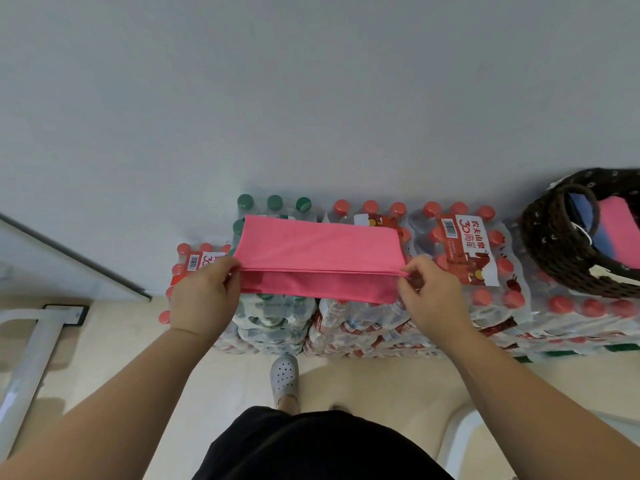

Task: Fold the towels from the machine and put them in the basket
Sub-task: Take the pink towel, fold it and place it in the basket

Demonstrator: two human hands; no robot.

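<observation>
1. Down by the floor, a grey clog (284,375) stands on pale tiles just before the stacked bottle packs (467,258).
2. Above the packs' front edge, the left hand (204,299) pinches the left end of the pink towel (318,251), fingers curled round the doubled edge.
3. Level with it, the right hand (433,296) grips the towel's right end, thumb and fingertips closed on the fold.
4. Between both hands the towel is pulled taut. Its far half lies flat across the bottle caps, and a darker flap hangs down at the packs' front edge.
5. Well right of the towel, at the right end of the packs' top, sits a dark wicker basket (561,258). It holds folded cloths (620,233), pink and blue.
6. Behind the packs rises a plain pale wall (311,98).
</observation>
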